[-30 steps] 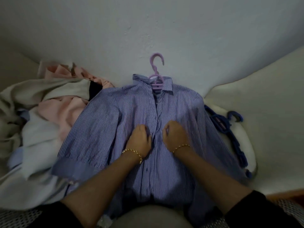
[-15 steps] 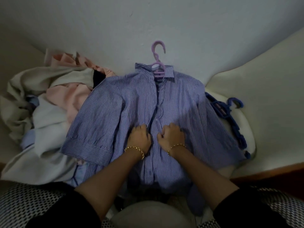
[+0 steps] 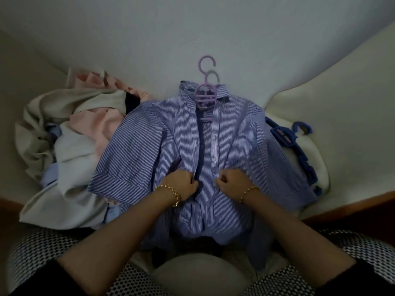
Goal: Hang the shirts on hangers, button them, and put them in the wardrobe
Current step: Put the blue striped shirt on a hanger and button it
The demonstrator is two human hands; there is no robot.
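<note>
Buttoning is the step in hand, judging from the single head view. The striped blue shirt [image 3: 245, 142] lies face up on a pale padded surface [image 3: 245, 50], a bed or a sofa, I cannot tell which. Its collar sits around the lilac hanger [image 3: 204, 92], whose hook points away from the person.

The left hand [image 3: 181, 185] is curled into a fist and pinches the edge of the shirt's front panel on its own side. The right hand [image 3: 233, 184] is curled likewise and pinches the opposite edge, the one that carries the pale buttons [image 3: 213, 159]. The two hands are near each other but apart, with a dark gap of open front between them. Above the hands the front is open up to the collar. Below them the panels overlap, though whether they are fastened there cannot be made out.

To the left of the shirt, and partly under its sleeve, lies a pile of other clothes [image 3: 70, 146] in pink, cream and pale blue. To the right, blue hangers [image 3: 286, 137] lie at the edge of a cushion. No wardrobe is in view.

The next move probably calls for drawing the two edges together until they overlap, then lining up the nearest button with its hole and pushing it through. The cloth is soft and will slide on the hanger, so each edge needs a firm pinch close to the button.
</note>
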